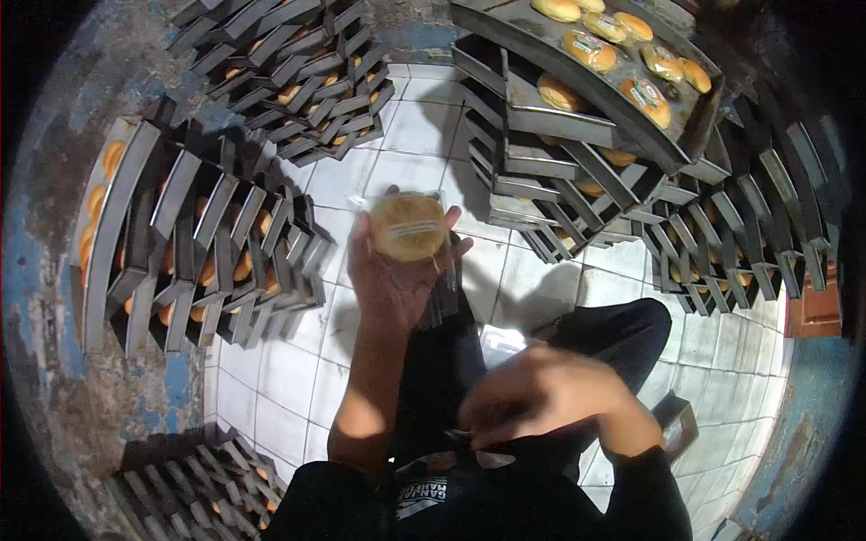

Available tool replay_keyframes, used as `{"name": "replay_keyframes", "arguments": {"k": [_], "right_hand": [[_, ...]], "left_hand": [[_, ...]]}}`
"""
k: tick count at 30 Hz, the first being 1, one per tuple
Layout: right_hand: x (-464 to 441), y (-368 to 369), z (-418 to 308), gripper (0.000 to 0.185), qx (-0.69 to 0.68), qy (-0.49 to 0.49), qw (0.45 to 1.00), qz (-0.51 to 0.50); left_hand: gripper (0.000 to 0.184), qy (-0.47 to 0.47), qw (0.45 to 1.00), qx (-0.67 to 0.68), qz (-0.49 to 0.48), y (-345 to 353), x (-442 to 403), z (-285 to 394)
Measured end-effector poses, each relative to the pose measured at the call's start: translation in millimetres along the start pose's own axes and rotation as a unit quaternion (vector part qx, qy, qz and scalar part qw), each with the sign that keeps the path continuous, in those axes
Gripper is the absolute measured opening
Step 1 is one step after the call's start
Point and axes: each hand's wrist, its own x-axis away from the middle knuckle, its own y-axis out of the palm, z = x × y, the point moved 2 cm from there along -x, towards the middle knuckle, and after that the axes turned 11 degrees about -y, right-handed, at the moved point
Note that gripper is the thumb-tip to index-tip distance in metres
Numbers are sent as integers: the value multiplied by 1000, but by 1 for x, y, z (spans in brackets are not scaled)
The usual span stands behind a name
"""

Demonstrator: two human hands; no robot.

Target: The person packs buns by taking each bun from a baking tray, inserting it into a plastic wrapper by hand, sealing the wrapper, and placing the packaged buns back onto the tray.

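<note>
A round golden bun (408,225) in a clear plastic bag with pale print lies in my left hand (394,287). The palm faces up, and the fingers show around the bun's edges. Loose clear plastic hangs over the palm below the bun. Low over my lap is my right hand (541,392), apart from the bun and blurred by motion. Its fingers point down and left, and I cannot make out whether anything is between them. A small bright white patch (502,345) shows just beyond it, between my legs.
Stacked metal trays with buns stand at the left (194,239), far left (302,77), lower left (203,491) and right (735,221). A top tray (532,50) at upper right bears several buns, some in printed bags (646,102). White tiles (347,167) cover the floor.
</note>
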Motion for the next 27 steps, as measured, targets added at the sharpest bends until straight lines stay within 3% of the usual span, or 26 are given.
{"name": "replay_keyframes", "arguments": {"k": [1,2,3,4,6,9,10,11,13,15,17,21,23,24,26,27], "right_hand": [[-2,-4,3,32,1,-4,1000,-4],[-3,-13,8,31,160,-2,979,129],[-2,-21,12,30,310,2,915,258],[-12,-23,25,30,311,0,915,259],[-40,-28,44,29,437,-82,834,328],[-52,-32,39,31,359,-147,858,337],[-51,-35,37,28,322,-168,863,352],[-48,-36,39,28,322,-170,863,351],[-36,-41,55,22,217,-50,891,396],[-28,-44,78,15,214,-27,889,404],[-18,-44,92,13,199,75,894,395],[-19,-43,90,11,145,54,894,421],[-18,-45,94,11,156,57,895,414],[-18,-45,95,11,163,58,897,407],[-15,-44,97,11,134,57,898,416],[-12,-42,98,10,104,54,898,425]], "left_hand": [[72,5,1000,-2,0,-3,3,6],[72,-9,999,32,-14,-7,4,10],[73,-25,997,66,-28,-9,6,11],[78,-27,998,50,1,-4,11,10],[80,-45,996,65,-35,5,22,4],[76,-37,989,95,-111,-22,49,4],[72,27,946,-322,31,-29,60,12],[65,46,918,-384,82,-33,62,13],[53,66,842,-500,189,-30,66,18],[45,86,861,-466,188,-37,74,17],[42,94,870,-445,190,-45,74,14],[33,94,846,-492,185,-47,62,7],[22,104,796,-569,178,-48,56,8],[22,102,797,-568,178,-48,52,9],[11,135,726,-654,163,-49,50,11],[11,130,727,-654,165,-48,56,12]]}}
